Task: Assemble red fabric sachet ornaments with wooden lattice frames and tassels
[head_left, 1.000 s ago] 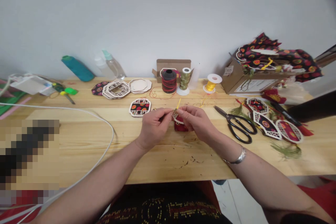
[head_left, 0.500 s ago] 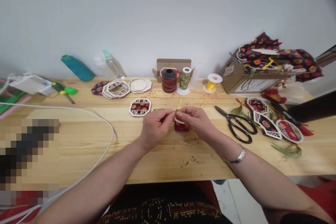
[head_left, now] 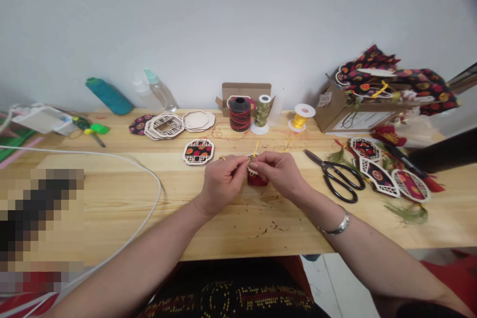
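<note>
Both hands meet over a small dark red fabric ornament (head_left: 258,180) with a pale edge, low over the wooden table (head_left: 231,228). A yellow cord (head_left: 256,147) sticks up between the fingertips. My left hand (head_left: 222,177) is closed in a pinch at the cord's base; the exact point of grip is hidden. My right hand (head_left: 280,171) pinches there too, thumb against forefinger, partly covering the ornament. Left of them lies an octagonal ornament (head_left: 198,152) with patterned fabric in a pale lattice frame. To the right rest black-handled scissors (head_left: 337,179).
Behind the hands stand a red thread spool (head_left: 240,115), an olive spool (head_left: 263,112) and a yellow cord spool (head_left: 299,120). Pale frames (head_left: 164,126) lie back left. A cardboard box (head_left: 328,114) of fabric and several finished ornaments (head_left: 378,176) occupy the right. A white cable (head_left: 158,179) crosses the left.
My fingers have shifted slightly around the base of the yellow cord, and the right fingers curl in a little more. Both hands stay over the ornament; the other things stay in place.
</note>
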The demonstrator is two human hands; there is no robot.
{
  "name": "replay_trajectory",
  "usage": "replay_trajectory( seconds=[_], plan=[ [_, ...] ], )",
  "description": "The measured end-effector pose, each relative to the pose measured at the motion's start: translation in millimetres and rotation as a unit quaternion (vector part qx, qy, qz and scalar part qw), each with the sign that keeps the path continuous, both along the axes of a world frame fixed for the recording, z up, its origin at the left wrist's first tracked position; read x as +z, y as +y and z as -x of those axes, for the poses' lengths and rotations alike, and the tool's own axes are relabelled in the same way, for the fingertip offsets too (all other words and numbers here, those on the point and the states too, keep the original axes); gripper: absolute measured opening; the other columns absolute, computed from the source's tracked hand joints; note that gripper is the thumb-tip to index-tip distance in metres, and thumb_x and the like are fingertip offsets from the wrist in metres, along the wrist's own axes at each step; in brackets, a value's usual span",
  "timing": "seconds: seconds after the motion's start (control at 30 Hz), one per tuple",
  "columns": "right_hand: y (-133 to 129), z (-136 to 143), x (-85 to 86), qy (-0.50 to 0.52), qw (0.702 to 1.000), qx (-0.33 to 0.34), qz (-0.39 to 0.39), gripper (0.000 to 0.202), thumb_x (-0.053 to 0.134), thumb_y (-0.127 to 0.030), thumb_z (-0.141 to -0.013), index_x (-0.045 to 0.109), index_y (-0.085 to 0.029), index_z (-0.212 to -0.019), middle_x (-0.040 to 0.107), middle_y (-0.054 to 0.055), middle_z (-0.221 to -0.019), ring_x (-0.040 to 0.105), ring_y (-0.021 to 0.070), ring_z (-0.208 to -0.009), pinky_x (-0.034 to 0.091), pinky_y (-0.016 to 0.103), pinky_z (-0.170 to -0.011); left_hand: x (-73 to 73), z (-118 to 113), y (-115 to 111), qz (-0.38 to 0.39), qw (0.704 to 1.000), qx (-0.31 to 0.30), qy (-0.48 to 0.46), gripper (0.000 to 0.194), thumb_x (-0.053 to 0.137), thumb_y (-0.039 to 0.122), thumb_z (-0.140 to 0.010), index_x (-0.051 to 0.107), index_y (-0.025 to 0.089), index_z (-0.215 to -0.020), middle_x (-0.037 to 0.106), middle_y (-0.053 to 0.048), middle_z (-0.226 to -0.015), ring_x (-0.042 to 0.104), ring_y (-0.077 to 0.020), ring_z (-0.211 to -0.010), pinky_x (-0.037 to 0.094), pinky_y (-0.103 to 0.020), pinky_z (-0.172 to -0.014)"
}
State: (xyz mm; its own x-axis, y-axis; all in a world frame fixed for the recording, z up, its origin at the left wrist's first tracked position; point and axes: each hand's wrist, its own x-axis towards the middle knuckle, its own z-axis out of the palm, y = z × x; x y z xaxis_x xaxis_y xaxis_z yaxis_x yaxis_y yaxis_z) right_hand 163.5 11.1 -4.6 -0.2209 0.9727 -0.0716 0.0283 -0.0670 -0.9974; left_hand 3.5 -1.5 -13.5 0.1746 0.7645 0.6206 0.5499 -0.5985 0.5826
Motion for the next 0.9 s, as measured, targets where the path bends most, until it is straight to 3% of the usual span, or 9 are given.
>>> replay_trajectory(
  seconds=[0.17,0.3,0.53,0.73,0.9],
  plan=[
    [-0.6,2.2,-0.4,0.031,0.998,-0.02,0.048,0.023,0.078,-0.035,-0.06,0.071,-0.015,-0.069,0.063,0.0,-0.059,0.049,0.0088,-0.052,0.039,0.024,-0.05,-0.2,0.2,0.4,-0.018,1.0,0.005,0.011,0.014,0.057,0.016,-0.084,0.071,0.016,-0.086,0.076,-0.006,-0.076,0.067,-0.0139,-0.063,0.051,-0.024,-0.059],
    [-1.5,3.4,1.6,0.063,0.995,-0.007,0.081,0.024,0.076,-0.037,-0.062,0.068,-0.015,-0.066,0.059,-0.002,-0.051,0.049,0.0088,-0.047,0.038,0.022,-0.046,0.7,-0.2,0.4,-0.014,1.0,0.01,0.005,0.014,0.057,0.017,-0.084,0.071,0.017,-0.085,0.075,-0.004,-0.074,0.067,-0.0134,-0.061,0.05,-0.023,-0.058],
    [-0.9,2.3,5.0,0.032,0.999,-0.017,-0.026,0.022,0.077,-0.033,-0.062,0.064,-0.017,-0.056,0.061,0.001,-0.066,0.054,0.0104,-0.061,0.045,0.024,-0.056,-0.4,-0.9,0.3,-0.011,1.0,0.005,0.018,0.014,0.057,0.017,-0.085,0.071,0.017,-0.086,0.076,-0.005,-0.077,0.067,-0.0138,-0.062,0.051,-0.024,-0.059],
    [0.7,2.2,-0.8,0.033,0.999,-0.012,0.041,0.018,0.074,-0.031,-0.063,0.064,-0.016,-0.062,0.055,-0.004,-0.051,0.043,0.0062,-0.046,0.036,0.02,-0.044,-0.8,-0.8,0.0,-0.034,0.999,0.011,0.039,0.015,0.056,0.017,-0.085,0.071,0.018,-0.087,0.075,-0.004,-0.075,0.066,-0.0132,-0.06,0.05,-0.024,-0.058],
    [0.3,3.2,2.0,0.059,0.994,-0.01,0.094,0.022,0.076,-0.031,-0.059,0.066,-0.014,-0.068,0.061,-0.001,-0.058,0.048,0.0068,-0.049,0.039,0.021,-0.046,-0.4,-0.6,0.1,-0.051,0.998,0.008,0.044,0.014,0.056,0.015,-0.085,0.069,0.017,-0.087,0.075,-0.004,-0.075,0.066,-0.0131,-0.06,0.05,-0.023,-0.058]
  ],
)
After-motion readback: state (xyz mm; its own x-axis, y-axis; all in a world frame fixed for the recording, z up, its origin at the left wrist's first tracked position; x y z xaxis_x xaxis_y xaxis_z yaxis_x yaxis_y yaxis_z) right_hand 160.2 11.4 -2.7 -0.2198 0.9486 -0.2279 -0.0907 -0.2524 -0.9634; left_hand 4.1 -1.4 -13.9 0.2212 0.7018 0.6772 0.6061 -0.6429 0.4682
